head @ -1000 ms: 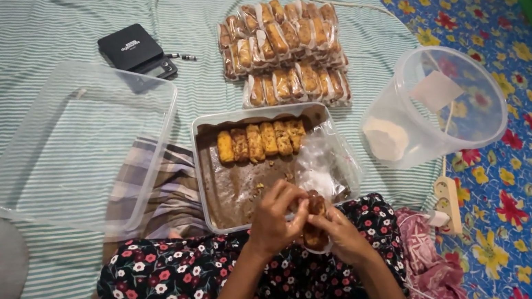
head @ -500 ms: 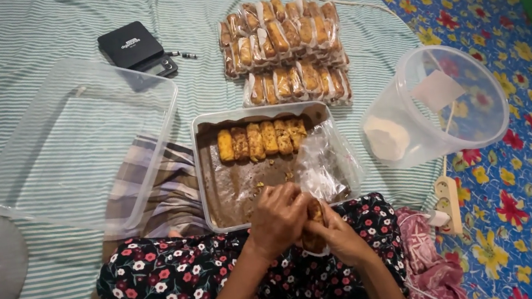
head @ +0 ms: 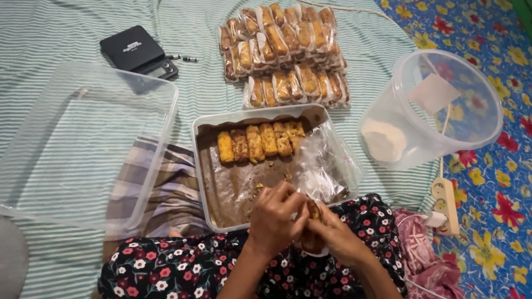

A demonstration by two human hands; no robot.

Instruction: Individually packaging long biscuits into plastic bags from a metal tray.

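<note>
While both hands meet over lap, left hand (head: 277,216) and right hand (head: 337,231) pinch one brown pastry (head: 312,228) between fingertips, just below tray (head: 209,178). In tray: row of pastries (head: 259,141), plastic wrappers (head: 315,167). Beyond: stack of wrapped pastries (head: 283,50). Right: tipped clear jar (head: 440,104).

Bare left hand (head: 276,219) and right hand (head: 340,236), forearms uncovered; black garment (head: 161,289) printed with small red-and-white flowers over lap.
</note>
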